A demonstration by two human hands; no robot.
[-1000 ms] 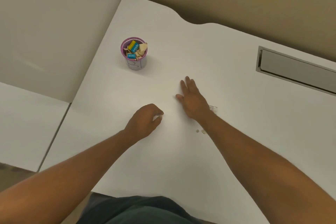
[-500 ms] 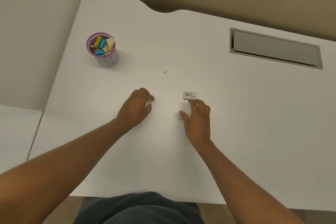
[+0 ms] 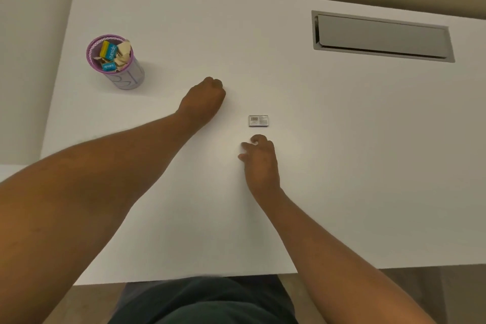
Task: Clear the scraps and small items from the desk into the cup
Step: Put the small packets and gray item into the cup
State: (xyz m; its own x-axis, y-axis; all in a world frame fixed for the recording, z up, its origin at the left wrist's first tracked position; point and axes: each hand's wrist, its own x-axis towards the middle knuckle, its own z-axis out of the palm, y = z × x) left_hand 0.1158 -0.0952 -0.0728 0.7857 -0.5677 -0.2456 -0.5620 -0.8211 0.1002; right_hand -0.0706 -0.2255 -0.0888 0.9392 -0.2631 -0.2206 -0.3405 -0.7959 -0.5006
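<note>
Hands over a white desk [image 3: 315, 166], both bare, and the left hand [image 3: 203, 102] sits curled into a loose fist near the middle, knuckles forward, fingers tucked under; whether it pinches anything, I cannot tell. At its four o'clock, well apart, the right hand [image 3: 260, 159] hovers low with its fingers bent and slightly spread, thumb out to the side, gripping nothing. Just beyond those fingertips, at twelve o'clock and not touching, lies a small grey box [image 3: 258, 121] flat on the desk, barcode label up. Over at ten o'clock from the left fist stands the purple-rimmed cup [image 3: 123, 76], upright, stuffed with beige paper scraps [image 3: 123, 54] and small yellow and blue boxes [image 3: 108, 50]. At two o'clock, a grey cable hatch [image 3: 381, 35] is set into the desk.
</note>
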